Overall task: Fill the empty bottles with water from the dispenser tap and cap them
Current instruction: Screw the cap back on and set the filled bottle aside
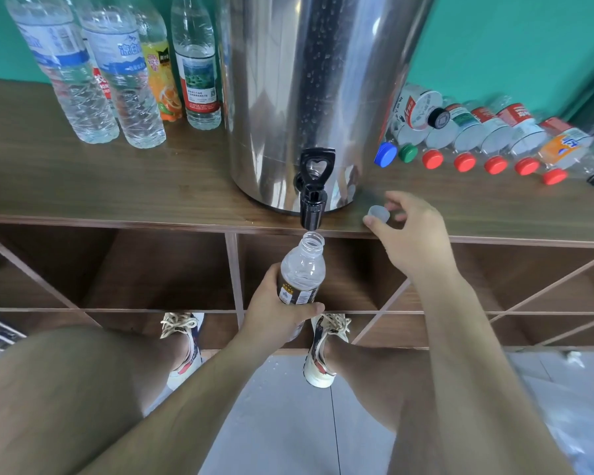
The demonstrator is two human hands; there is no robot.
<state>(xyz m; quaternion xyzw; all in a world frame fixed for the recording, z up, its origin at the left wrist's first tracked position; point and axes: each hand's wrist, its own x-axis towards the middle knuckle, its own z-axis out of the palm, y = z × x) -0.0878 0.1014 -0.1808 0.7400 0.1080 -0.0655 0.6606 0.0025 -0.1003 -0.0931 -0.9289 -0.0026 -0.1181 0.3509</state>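
While the fingers of the left hand [271, 315] curl round an open bottle [303, 269], its mouth sits just under the black tap [312, 204] of the shiny tank [306, 80]. The right hand [407, 234] pinches a pale cap [378, 214] low over the wooden top [117, 186] beside the tank.

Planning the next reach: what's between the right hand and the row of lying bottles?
Head view: only bare wooden countertop lies between the right hand, pinching a clear cap, and the lying bottles.
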